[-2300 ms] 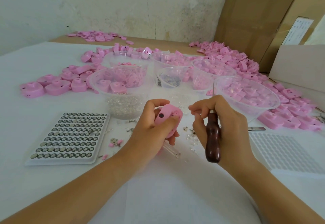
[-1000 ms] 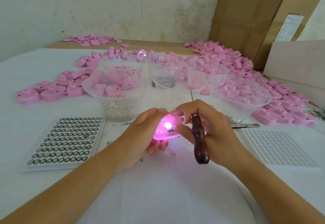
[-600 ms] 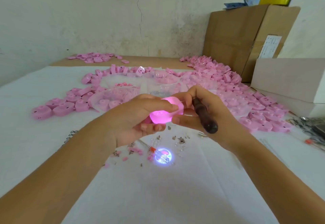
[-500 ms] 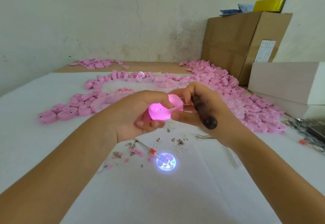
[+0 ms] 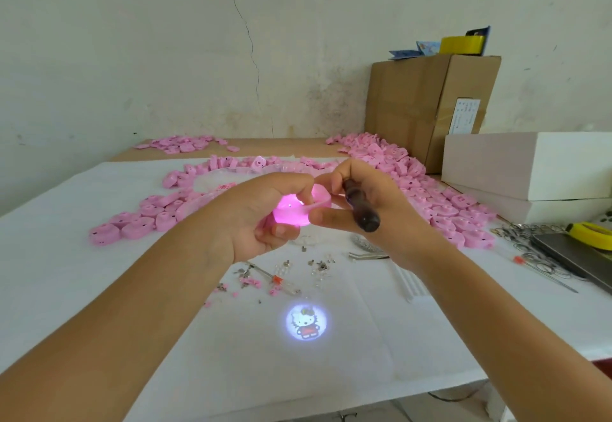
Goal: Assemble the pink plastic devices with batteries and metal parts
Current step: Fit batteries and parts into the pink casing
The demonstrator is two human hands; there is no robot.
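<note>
White-covered table, strewn with pink shells. The left hand grips the pink device above it; the right hand pinches its edge, fingers curled round a wooden-handled tool. Dark two seconds ago, the device now glows, casting a cartoon spot: this unit probably works.

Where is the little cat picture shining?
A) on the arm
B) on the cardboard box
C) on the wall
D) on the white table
D: the round lit picture lies on the white table, nearer the person than the glowing device that the left hand grips.
</note>
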